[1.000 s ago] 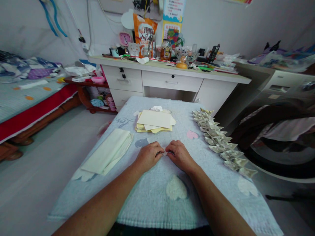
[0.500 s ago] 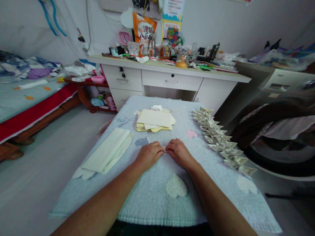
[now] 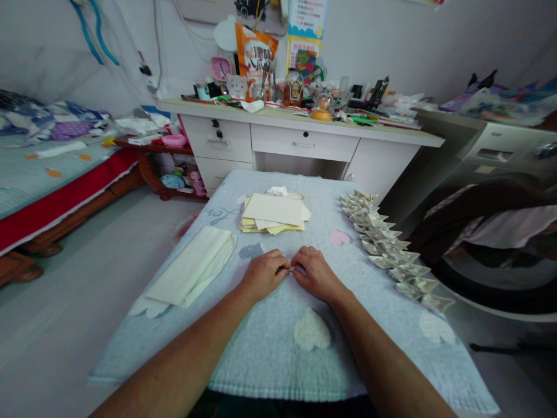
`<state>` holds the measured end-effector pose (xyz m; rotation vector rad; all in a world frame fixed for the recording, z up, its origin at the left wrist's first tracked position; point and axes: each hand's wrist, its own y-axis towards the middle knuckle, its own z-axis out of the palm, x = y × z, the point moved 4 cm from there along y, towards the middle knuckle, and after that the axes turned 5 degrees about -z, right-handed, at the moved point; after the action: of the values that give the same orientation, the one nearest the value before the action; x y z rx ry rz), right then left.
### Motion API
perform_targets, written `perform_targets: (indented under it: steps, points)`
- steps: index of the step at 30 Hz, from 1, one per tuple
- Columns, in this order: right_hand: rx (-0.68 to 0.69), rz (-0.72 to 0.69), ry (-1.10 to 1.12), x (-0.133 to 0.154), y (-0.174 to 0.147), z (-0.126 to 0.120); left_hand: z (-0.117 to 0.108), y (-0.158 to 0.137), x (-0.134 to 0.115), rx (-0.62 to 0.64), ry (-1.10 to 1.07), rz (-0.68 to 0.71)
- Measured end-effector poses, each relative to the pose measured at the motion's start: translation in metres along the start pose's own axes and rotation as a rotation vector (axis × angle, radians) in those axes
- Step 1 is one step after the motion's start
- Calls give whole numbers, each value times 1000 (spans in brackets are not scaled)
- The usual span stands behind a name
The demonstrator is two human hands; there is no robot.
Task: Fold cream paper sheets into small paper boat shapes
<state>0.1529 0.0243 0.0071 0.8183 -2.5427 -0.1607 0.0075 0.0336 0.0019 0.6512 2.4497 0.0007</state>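
My left hand (image 3: pixel 266 271) and my right hand (image 3: pixel 315 270) meet over the middle of the cloth-covered table. Both have fingers and thumb pinched on a small pale piece of paper (image 3: pixel 292 268), mostly hidden by the fingertips. Beyond them lies an uneven stack of cream and yellow paper sheets (image 3: pixel 274 209). To the left rests a pile of long pale green paper (image 3: pixel 191 266). Along the right side stand several folded paper boats (image 3: pixel 385 238), lined up in a slanting row.
A light blue cloth with heart patterns (image 3: pixel 270 354) covers the table. Behind it is a white desk (image 3: pixel 300 142) crowded with jars, a clock and an orange snack bag (image 3: pixel 256 58). A bed (image 3: pixel 65 180) stands left, a washing machine (image 3: pixel 491 157) right.
My fingers have shifted slightly around the small piece of paper, and the right thumb and forefinger are a little further apart. The stacks and the paper boats have not moved.
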Motion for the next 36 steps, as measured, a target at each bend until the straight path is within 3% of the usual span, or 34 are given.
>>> perform_targets:
  steps: [11,18,27,36]
  points:
    - [32,30,-47,-2,7,4,3,2,1,-25,42,-38]
    - [-27,63,68,-11,2,-1,4,3,1,-25,41,-52]
    - [-10,72,63,-12,6,1,2,1,0,-56,29,-90]
    - [17,115,42,-11,7,-1,-3,3,3,-78,135,-133]
